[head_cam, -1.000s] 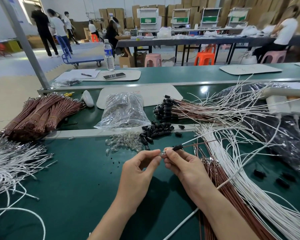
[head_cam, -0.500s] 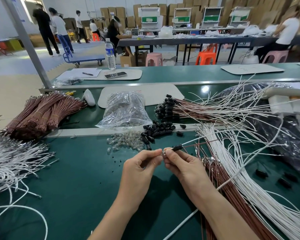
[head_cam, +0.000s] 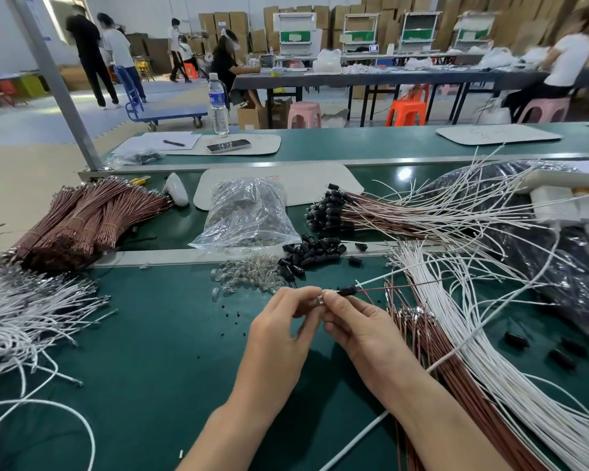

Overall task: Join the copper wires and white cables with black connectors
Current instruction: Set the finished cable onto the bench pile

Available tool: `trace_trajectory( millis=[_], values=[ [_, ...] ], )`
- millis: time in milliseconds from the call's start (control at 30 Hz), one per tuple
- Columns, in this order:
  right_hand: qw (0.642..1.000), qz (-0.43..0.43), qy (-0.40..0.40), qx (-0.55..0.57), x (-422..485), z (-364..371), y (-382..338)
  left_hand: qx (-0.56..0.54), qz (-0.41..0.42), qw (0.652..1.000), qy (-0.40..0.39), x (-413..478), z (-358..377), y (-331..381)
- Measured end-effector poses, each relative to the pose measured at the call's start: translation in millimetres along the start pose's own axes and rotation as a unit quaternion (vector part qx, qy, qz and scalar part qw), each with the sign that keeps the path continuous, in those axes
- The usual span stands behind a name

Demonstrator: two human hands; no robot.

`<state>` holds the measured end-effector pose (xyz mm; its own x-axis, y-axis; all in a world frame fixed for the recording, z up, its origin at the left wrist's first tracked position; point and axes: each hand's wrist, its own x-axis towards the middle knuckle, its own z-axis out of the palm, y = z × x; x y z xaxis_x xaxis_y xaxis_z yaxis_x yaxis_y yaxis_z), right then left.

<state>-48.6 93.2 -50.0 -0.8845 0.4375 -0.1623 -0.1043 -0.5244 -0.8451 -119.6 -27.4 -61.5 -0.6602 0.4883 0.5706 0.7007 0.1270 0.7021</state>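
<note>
Green bench (head_cam: 150, 351) | left hand (head_cam: 279, 331) pinches bulb (head_cam: 318, 298) | right hand (head_cam: 361, 326) clamps wires (head_cam: 371, 291) behind connector (head_cam: 347, 289), likely steadying them for seating

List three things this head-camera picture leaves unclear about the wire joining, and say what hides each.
1. The small clear piece pinched between the left hand and right hand: fingertips cover it.
2. How the thin white cable and copper-coloured wire sit inside the small black tubular connector: its shell hides them.
3. The contents of the crinkled clear plastic bag: glare and creases obscure them.
</note>
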Motion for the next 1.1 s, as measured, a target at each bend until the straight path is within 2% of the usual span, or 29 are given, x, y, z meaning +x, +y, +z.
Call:
trace_trajectory(
  millis=[133, 400, 800, 1100],
  values=[
    [1.000, 0.008, 0.000, 0.000, -1.0, 1.0, -1.5, 0.038, 0.025, 0.999, 0.011, -0.8, -2.2, 1.2],
    [1.000, 0.021, -0.017, -0.009, -4.9, 4.1, -4.7, 0.040, 0.022, 0.999, 0.005, -0.2, -4.7, 1.2],
    [0.999, 0.020, -0.017, -0.034, -4.7, 0.0, -3.5, -0.056, -0.032, 0.998, 0.017, 0.2, -5.6, -1.4],
    [0.999, 0.030, -0.040, -0.020, -3.6, -3.4, -3.6, -0.036, 0.001, 0.999, 0.001, 2.2, -5.4, -0.9]
  ],
)
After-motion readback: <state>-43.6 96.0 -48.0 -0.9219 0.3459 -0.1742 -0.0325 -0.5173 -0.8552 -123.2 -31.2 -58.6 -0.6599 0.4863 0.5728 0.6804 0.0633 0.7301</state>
